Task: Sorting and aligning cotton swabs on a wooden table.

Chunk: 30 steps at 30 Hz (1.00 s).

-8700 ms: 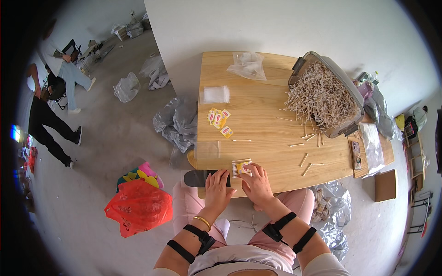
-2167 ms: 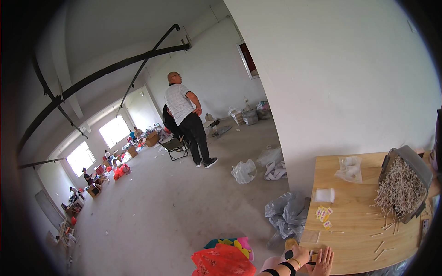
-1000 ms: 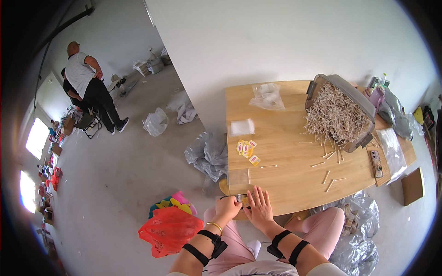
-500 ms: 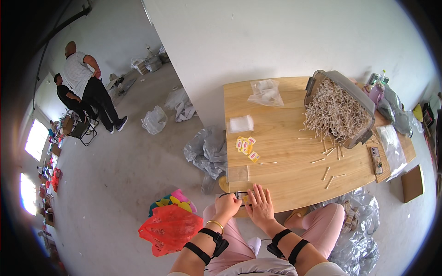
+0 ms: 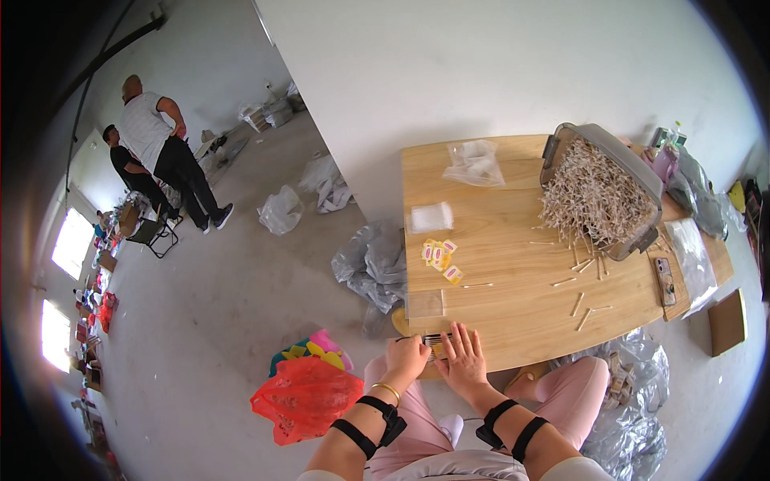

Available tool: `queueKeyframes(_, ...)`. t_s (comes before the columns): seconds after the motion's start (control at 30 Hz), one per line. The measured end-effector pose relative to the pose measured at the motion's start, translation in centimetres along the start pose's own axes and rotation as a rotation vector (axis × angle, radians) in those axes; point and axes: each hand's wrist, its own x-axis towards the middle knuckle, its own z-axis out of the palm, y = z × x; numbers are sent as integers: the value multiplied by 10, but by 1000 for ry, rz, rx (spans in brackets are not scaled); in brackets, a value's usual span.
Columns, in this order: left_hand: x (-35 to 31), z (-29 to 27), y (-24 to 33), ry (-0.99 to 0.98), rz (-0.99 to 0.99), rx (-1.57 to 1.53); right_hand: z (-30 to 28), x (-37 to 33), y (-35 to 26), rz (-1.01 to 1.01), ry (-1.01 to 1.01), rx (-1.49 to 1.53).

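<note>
At the near edge of a light wooden table [image 5: 513,264], my left hand [image 5: 407,359] pinches a small clear packet of thin sticks [image 5: 436,342]. My right hand [image 5: 463,358] lies flat beside it, fingers spread, touching the same packet. A small empty clear bag [image 5: 424,304] lies just beyond the hands. Further up are several small yellow and pink labels [image 5: 440,256]. A tilted clear plastic bin [image 5: 601,192] at the far right spills pale sticks, with loose sticks [image 5: 582,303] scattered on the wood.
Clear bags [image 5: 431,217] [image 5: 475,163] lie on the table's far side, a phone [image 5: 664,280] at its right end. A red plastic bag [image 5: 305,397] sits on the floor by my left knee, grey plastic sheeting [image 5: 370,264] beside the table. Two people [image 5: 160,152] stand far left.
The view has tilted down from the room back onto the table. Both hands stay at the table's near edge on the small packet. The standing people have shifted slightly.
</note>
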Motion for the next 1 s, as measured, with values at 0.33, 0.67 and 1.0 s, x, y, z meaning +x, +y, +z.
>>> queueKeyframes(0.33,0,-9,5,-63,-50,-137,4,5,-3,-13,-40,-30)
queueKeyframes(0.67,-6,-12,0,-44,84,55,11,16,-20,-48,-55,-55)
queueKeyframes(1.0,-32,-2,-45,-18,-631,-695,-1,18,-11,42,-38,144)
